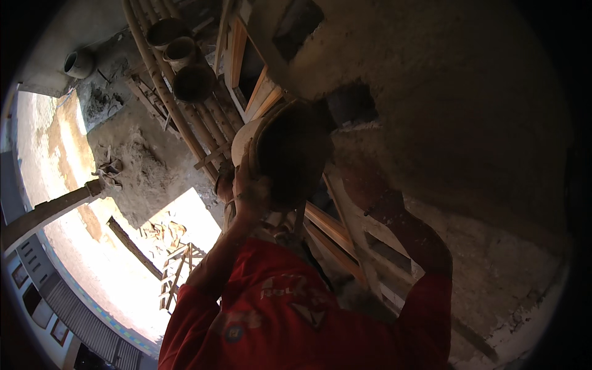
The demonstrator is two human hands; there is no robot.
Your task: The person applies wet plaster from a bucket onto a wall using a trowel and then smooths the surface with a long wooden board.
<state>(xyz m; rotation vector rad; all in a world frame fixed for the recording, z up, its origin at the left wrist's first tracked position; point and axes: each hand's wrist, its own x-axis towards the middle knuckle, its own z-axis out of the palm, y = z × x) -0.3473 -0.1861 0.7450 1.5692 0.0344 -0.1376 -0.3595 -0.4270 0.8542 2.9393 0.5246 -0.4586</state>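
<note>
My left hand (251, 192) is closed on the rim of a round bucket (245, 140), holding it tilted in front of my chest. The bucket's outer side is pale, and its inside is too dark to show what it holds. To the right of the bucket, my right hand (365, 185) is up close to the rough plastered wall (468, 135). That hand is dark and blurred, so its fingers and anything in them cannot be made out. My right arm is bent and spattered with pale specks.
Bamboo poles (161, 86) run below on the left, with several buckets (180, 52) standing on them. Another pot-like container (79, 63) lies on the ground. Wooden frames (333, 225) line the wall beside me. A wooden stand (179, 277) stands in bright sunlight low on the left.
</note>
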